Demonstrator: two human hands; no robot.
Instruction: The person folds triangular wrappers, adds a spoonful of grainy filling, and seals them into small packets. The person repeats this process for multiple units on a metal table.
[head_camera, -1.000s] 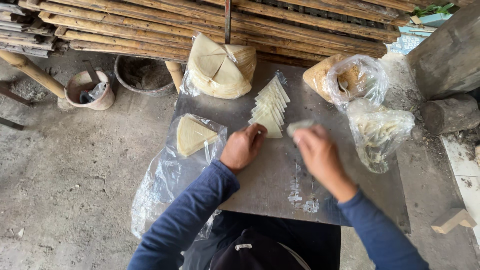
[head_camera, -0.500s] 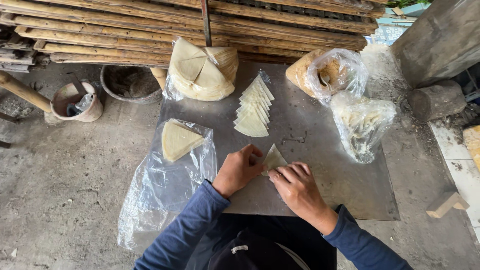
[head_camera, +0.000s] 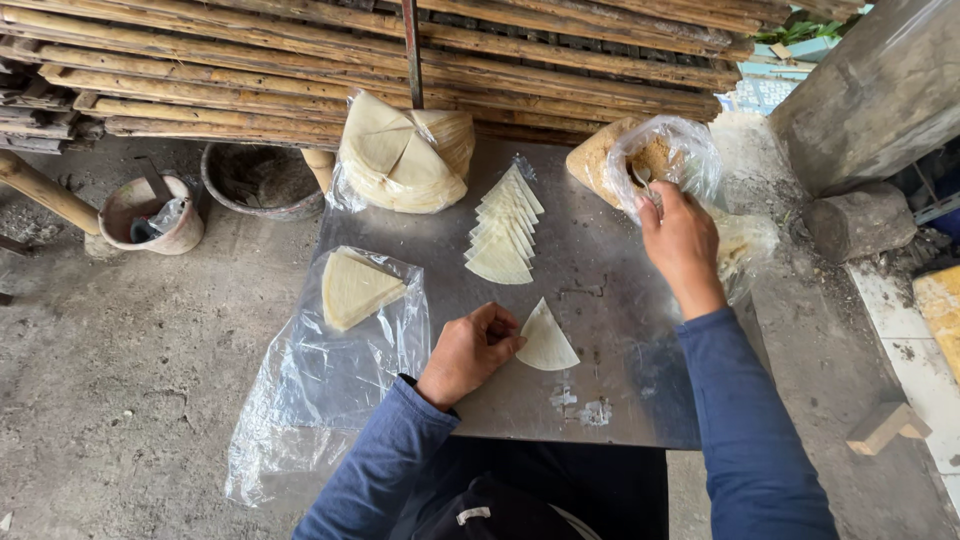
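A pale wedge-shaped wrapper sheet (head_camera: 547, 340) lies flat on the metal table (head_camera: 600, 260). My left hand (head_camera: 470, 352) rests on the table with its curled fingertips touching the wrapper's left edge. My right hand (head_camera: 680, 238) reaches to the far right into a clear plastic bag of brown filling (head_camera: 640, 155) and grips a spoon (head_camera: 641, 177) at the bag's mouth. A fanned row of folded wrappers (head_camera: 505, 228) lies in the table's middle.
A bagged stack of round wrappers (head_camera: 405, 155) sits at the table's far edge. A wedge stack (head_camera: 355, 288) lies on a loose plastic bag (head_camera: 330, 380) at the left. Bamboo poles (head_camera: 300, 60) run behind; two pots (head_camera: 150, 212) stand on the concrete floor. A wall is at right.
My right hand left the wrapper and moved up right to the filling bag. The wrapper now lies flat, with only my left hand on it.
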